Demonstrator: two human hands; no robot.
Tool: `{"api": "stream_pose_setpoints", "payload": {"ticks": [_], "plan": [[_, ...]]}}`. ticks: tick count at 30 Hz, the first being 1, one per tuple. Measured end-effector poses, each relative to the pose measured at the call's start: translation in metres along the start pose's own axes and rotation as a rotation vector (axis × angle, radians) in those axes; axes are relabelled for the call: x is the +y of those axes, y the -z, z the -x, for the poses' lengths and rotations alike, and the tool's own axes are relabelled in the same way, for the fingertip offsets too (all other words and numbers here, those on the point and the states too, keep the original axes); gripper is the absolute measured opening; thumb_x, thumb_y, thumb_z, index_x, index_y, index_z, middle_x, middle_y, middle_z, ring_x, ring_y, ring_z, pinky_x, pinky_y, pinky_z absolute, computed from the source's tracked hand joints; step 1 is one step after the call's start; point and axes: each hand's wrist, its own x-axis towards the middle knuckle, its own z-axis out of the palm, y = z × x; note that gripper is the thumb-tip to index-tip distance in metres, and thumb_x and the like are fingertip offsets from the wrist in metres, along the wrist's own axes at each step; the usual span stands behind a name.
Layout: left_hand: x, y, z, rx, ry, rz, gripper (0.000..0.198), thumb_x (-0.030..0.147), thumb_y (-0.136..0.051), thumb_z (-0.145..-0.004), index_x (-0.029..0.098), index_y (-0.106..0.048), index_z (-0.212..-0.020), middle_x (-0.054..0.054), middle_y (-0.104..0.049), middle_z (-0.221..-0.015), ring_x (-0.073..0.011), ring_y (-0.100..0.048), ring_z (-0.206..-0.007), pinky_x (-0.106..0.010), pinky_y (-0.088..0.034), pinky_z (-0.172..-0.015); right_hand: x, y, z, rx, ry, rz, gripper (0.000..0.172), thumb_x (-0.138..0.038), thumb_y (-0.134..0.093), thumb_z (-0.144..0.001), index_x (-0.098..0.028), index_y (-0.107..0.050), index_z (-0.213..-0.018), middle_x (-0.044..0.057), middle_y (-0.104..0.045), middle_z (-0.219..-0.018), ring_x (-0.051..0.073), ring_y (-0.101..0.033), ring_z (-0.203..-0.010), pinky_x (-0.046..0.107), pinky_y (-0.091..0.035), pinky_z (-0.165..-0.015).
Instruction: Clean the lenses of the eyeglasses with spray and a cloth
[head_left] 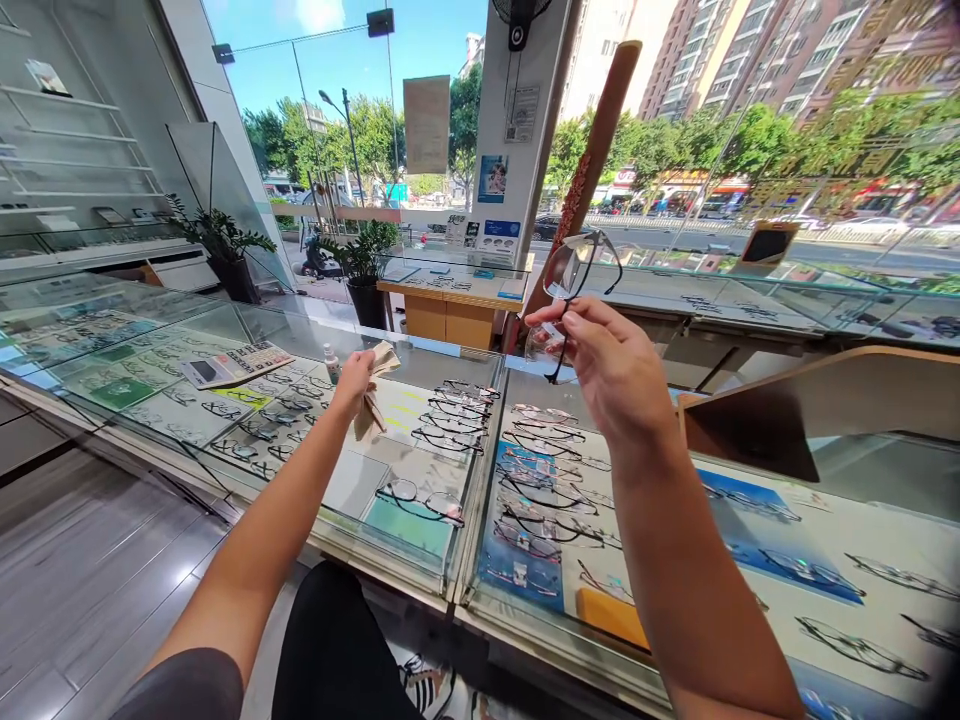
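My right hand (611,360) is raised above the glass counter, its fingers pinching a pair of eyeglasses (592,262). The frame is dark and thin, held upright on its side, with one lens above my fingers and the other below. In my left hand (355,382) is a bunched beige cloth (381,362), its ends sticking out past my closed fist. That hand is over the display case, beside a small clear bottle (331,362). Another pair of glasses (421,500) lies nearer to me on the glass top.
The glass display counter (480,480) holds rows of eyeglasses (544,490). A calculator (238,365) lies on top at the left. A curved wooden piece (817,395) stands at the right. Potted plants (367,255) and a wooden display table (450,300) are farther back.
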Motion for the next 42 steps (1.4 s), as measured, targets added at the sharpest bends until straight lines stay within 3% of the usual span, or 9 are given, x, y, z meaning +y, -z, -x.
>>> {"api": "stream_pose_setpoints", "payload": {"ticks": [3,9,14,18,23,30,34,38,42], "plan": [[0.037,-0.006,0.01,-0.089,-0.047,0.175,0.038,0.054,-0.064,-0.099,0.017,-0.069,-0.103,-0.004,-0.07,-0.083,-0.0154,-0.064,-0.068,-0.024,-0.05,-0.057,0.001,0.002,0.0,-0.004,0.006,-0.006,0.014,-0.036,-0.067,-0.099,-0.03,-0.079,-0.094,0.002,-0.081,-0.109,0.022,-0.069,-0.094,0.042,-0.056,-0.09],[0.134,-0.041,0.044,-0.314,-0.254,0.396,0.041,0.056,-0.084,-0.079,0.018,-0.069,-0.089,-0.001,-0.067,-0.081,-0.0116,-0.057,-0.069,-0.024,-0.048,-0.064,0.002,0.004,-0.001,0.014,0.039,0.015,0.016,-0.04,-0.067,-0.098,-0.03,-0.078,-0.092,0.003,-0.081,-0.109,0.024,-0.071,-0.104,0.045,-0.057,-0.098],[0.186,-0.071,0.081,-0.606,-0.418,0.506,0.043,0.057,-0.086,-0.083,0.019,-0.065,-0.089,0.002,-0.064,-0.074,-0.0106,-0.052,-0.063,-0.024,-0.043,-0.063,-0.007,0.01,-0.002,0.124,0.074,-0.002,0.016,-0.04,-0.066,-0.095,-0.031,-0.078,-0.09,0.004,-0.079,-0.109,0.026,-0.072,-0.116,0.046,-0.057,-0.104],[0.196,-0.08,0.105,-0.679,-0.465,0.478,0.041,0.057,-0.08,-0.089,0.019,-0.07,-0.097,0.0,-0.068,-0.079,-0.0125,-0.057,-0.068,-0.026,-0.045,-0.067,-0.018,0.017,0.0,0.19,0.107,-0.058,0.015,-0.039,-0.067,-0.093,-0.03,-0.077,-0.087,0.005,-0.078,-0.111,0.029,-0.069,-0.129,0.047,-0.058,-0.106],[0.198,-0.076,0.114,-0.764,-0.515,0.45,0.034,0.053,-0.072,-0.096,0.02,-0.073,-0.091,-0.004,-0.072,-0.087,-0.0178,-0.064,-0.08,-0.031,-0.051,-0.075,-0.017,0.02,-0.001,0.127,0.088,-0.025,0.017,-0.042,-0.064,-0.096,-0.031,-0.075,-0.089,0.005,-0.079,-0.12,0.029,-0.068,-0.135,0.05,-0.057,-0.115],[0.195,-0.082,0.125,-0.968,-0.367,0.621,0.023,0.04,-0.078,-0.093,0.021,-0.079,-0.105,-0.005,-0.076,-0.096,-0.0172,-0.066,-0.083,-0.029,-0.053,-0.078,-0.004,0.013,-0.004,0.04,0.035,-0.179,0.014,-0.037,-0.07,-0.098,-0.031,-0.081,-0.091,0.002,-0.082,-0.121,0.024,-0.071,-0.128,0.046,-0.048,-0.126],[0.196,-0.083,0.132,-0.996,-0.212,0.713,0.028,0.037,-0.081,-0.088,0.016,-0.082,-0.107,-0.005,-0.075,-0.09,-0.0139,-0.063,-0.075,-0.026,-0.05,-0.074,-0.004,0.01,-0.003,0.011,0.0,-0.229,0.015,-0.037,-0.071,-0.1,-0.031,-0.083,-0.094,0.0,-0.083,-0.123,0.021,-0.073,-0.12,0.042,-0.048,-0.125],[0.196,-0.083,0.136,-1.027,-0.227,0.74,0.036,0.046,-0.083,-0.091,0.015,-0.082,-0.11,-0.006,-0.077,-0.094,-0.0155,-0.066,-0.081,-0.027,-0.054,-0.08,-0.003,0.006,-0.001,0.011,-0.018,-0.279,0.01,-0.04,-0.077,-0.097,-0.032,-0.083,-0.095,-0.001,-0.085,-0.118,0.021,-0.074,-0.118,0.04,-0.052,-0.12],[0.19,-0.09,0.136,-1.042,-0.261,0.712,0.047,0.059,-0.084,-0.091,0.013,-0.08,-0.097,-0.005,-0.074,-0.084,-0.0116,-0.062,-0.07,-0.023,-0.049,-0.068,-0.002,0.002,0.0,0.0,-0.055,-0.301,0.012,-0.042,-0.079,-0.096,-0.03,-0.082,-0.095,0.001,-0.085,-0.121,0.023,-0.074,-0.122,0.042,-0.056,-0.115]]}}
